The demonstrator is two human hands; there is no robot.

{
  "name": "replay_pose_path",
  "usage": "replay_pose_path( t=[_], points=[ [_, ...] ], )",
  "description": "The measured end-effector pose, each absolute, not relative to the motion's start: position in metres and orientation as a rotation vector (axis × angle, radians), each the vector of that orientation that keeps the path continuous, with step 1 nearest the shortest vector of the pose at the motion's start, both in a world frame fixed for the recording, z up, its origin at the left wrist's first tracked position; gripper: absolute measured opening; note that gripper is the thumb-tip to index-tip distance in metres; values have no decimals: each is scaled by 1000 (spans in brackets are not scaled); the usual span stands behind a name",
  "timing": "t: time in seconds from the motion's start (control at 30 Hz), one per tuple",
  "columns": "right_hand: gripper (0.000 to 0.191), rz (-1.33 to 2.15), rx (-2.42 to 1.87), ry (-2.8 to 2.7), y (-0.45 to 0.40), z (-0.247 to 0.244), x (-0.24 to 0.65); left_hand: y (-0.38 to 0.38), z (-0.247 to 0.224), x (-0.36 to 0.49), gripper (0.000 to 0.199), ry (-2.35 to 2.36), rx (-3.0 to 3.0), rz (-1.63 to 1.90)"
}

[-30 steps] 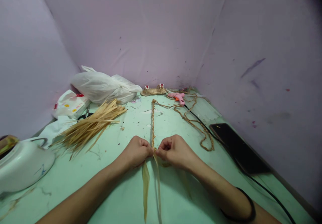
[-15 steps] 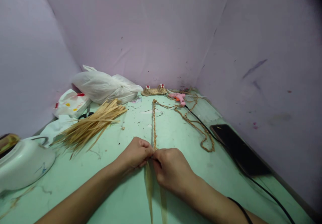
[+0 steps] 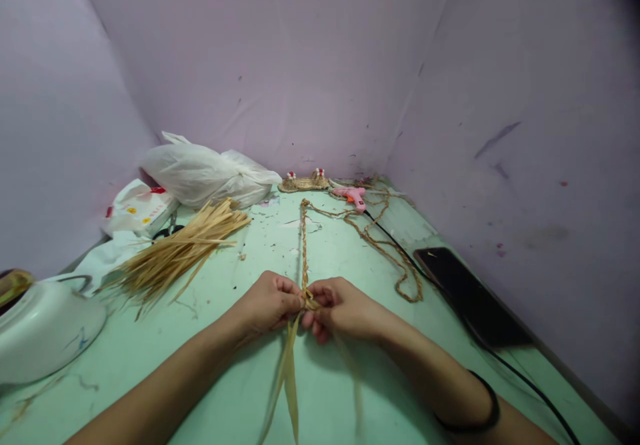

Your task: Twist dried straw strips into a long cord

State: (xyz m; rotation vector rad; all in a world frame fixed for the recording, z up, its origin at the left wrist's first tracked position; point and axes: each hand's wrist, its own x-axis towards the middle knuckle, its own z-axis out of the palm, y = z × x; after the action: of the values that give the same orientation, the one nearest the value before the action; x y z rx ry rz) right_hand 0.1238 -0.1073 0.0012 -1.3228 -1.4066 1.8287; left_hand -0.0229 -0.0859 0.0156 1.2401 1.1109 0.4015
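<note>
A thin tan braid (image 3: 305, 245) of plant fibre runs straight from the back of the table toward me. At its near end my left hand (image 3: 275, 300) pinches the braid between thumb and fingers. My right hand (image 3: 337, 308), close beside it, grips a loose strand that loops out from the braid's end. Flat fibre strands (image 3: 290, 372) hang down from under the left hand, and another strand trails blurred below the right. From the far end, a long braided cord (image 3: 373, 235) winds loosely to the right.
A bundle of dry straw strips (image 3: 180, 245) lies left, before a white plastic bag (image 3: 205, 172) and a box (image 3: 143, 212). A pink glue gun (image 3: 353, 196), its black cable and a phone (image 3: 470, 295) are at right. A woven piece (image 3: 303, 184) sits at the back; a white container (image 3: 47, 328) stands left.
My right hand has turned over and its fingers have opened out somewhat, drawing a strand to the right. The left hand keeps its pinch. The hanging strands have shifted.
</note>
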Motion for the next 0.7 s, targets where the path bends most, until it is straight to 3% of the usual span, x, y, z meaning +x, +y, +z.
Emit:
replay_pose_path(
  t=[0.17,0.43,0.7],
  points=[
    [4,1669,-1308,-1553,-104,1,127,-84,10,-27,10,1108,1313,400],
    [12,1456,-1541,-1365,-104,-5,117,-81,6,-28,8,1237,1478,407],
    [19,1456,-1391,-1210,-110,-8,108,-89,31,-37,22,1380,1873,239]
  ],
)
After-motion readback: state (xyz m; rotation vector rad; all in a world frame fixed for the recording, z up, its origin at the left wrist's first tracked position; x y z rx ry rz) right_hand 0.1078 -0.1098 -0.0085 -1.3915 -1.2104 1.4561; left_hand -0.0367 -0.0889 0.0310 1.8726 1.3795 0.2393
